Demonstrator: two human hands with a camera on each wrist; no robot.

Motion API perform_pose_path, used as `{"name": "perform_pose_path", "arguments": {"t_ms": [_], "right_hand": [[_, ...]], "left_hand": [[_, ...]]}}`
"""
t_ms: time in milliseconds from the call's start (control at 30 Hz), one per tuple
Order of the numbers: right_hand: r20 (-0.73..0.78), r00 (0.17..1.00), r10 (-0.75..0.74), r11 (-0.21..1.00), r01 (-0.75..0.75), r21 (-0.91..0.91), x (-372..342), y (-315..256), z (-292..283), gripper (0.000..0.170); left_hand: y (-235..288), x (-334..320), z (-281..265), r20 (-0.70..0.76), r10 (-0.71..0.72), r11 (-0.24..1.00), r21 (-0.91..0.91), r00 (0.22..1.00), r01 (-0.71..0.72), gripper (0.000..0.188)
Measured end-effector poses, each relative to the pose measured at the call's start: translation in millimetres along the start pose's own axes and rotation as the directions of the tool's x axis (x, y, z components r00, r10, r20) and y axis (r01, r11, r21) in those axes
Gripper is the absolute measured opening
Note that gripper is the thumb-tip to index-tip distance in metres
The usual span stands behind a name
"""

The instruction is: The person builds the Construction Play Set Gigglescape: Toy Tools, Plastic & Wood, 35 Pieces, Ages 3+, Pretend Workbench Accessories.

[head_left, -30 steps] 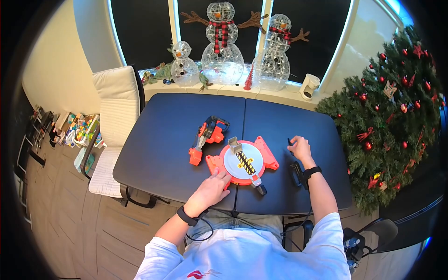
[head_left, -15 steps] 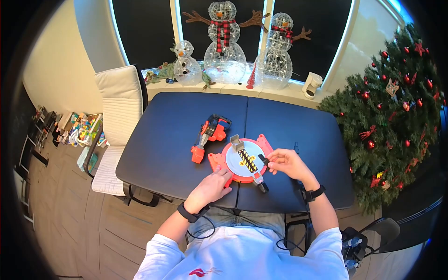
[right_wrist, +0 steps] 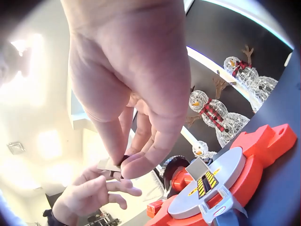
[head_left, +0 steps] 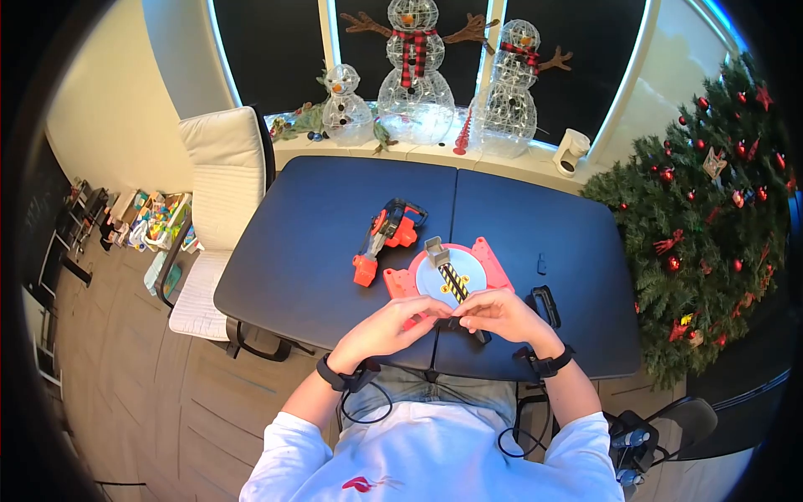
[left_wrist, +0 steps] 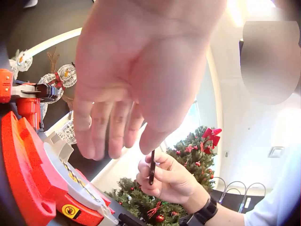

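Both hands meet over the near edge of an orange toy saw base (head_left: 495, 268) with a grey round disc (head_left: 426, 276) and a black-and-yellow striped strip (head_left: 452, 282). Between the thumb and fingers of my right hand (head_left: 500, 316) is a small flat black piece (left_wrist: 152, 167). My left hand (head_left: 400, 326) pinches the same piece at its other end; its remaining fingers stretch out loosely in the left wrist view. Behind the base to the left lies an orange-and-black toy saw head (head_left: 388, 231), apart from it.
To the right of the base lie a small black part (head_left: 542, 263) and a long hollow black part (head_left: 545, 307) on the dark table (head_left: 335, 188). A white chair (head_left: 219, 184) stands at the left. A decorated Christmas tree (head_left: 694, 226) borders the right side, with wire snowmen (head_left: 416, 100) behind.
My right hand has taken the small black piece from the table's right side and carried it left to the base's near edge. The left hand has left the base's corner to meet it.
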State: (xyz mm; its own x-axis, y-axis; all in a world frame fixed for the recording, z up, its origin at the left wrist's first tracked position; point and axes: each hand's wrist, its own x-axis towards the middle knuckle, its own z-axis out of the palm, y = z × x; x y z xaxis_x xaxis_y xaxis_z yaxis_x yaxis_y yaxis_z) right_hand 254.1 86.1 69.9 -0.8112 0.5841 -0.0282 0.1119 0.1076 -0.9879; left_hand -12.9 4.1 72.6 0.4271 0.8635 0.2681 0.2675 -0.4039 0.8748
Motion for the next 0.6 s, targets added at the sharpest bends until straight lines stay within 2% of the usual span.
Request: {"name": "perform_pose_path", "arguments": {"t_ms": [100,200,333,400,600], "right_hand": [[0.014,1.000,-0.006,0.999,0.006,0.044,1.7,-3.6,4.1,0.017],[-0.015,1.000,-0.019,0.995,0.020,0.097,3.9,-3.0,7.2,0.018],[-0.059,0.998,-0.025,0.986,0.035,0.165,3.8,-5.9,12.9,0.020],[-0.071,0.997,-0.023,0.984,0.036,0.173,2.9,-6.4,13.3,0.020],[-0.120,0.993,-0.024,0.983,0.045,0.179,-0.5,-9.5,18.8,0.020]], "left_hand": [[-3.0,-2.0,-1.3,0.019,-0.011,0.996,-0.090,1.000,0.013,0.035],[0.0,-4.4,-5.9,0.039,-0.007,0.997,-0.078,0.999,0.010,0.032],[4.3,-2.8,-4.6,0.049,-0.005,0.997,-0.079,0.999,0.009,0.037],[4.4,-1.8,-3.3,0.045,0.028,0.999,-0.033,0.999,-0.026,0.039],[3.8,-1.4,-2.9,0.054,-0.014,0.999,-0.034,0.998,0.016,0.038]]}}
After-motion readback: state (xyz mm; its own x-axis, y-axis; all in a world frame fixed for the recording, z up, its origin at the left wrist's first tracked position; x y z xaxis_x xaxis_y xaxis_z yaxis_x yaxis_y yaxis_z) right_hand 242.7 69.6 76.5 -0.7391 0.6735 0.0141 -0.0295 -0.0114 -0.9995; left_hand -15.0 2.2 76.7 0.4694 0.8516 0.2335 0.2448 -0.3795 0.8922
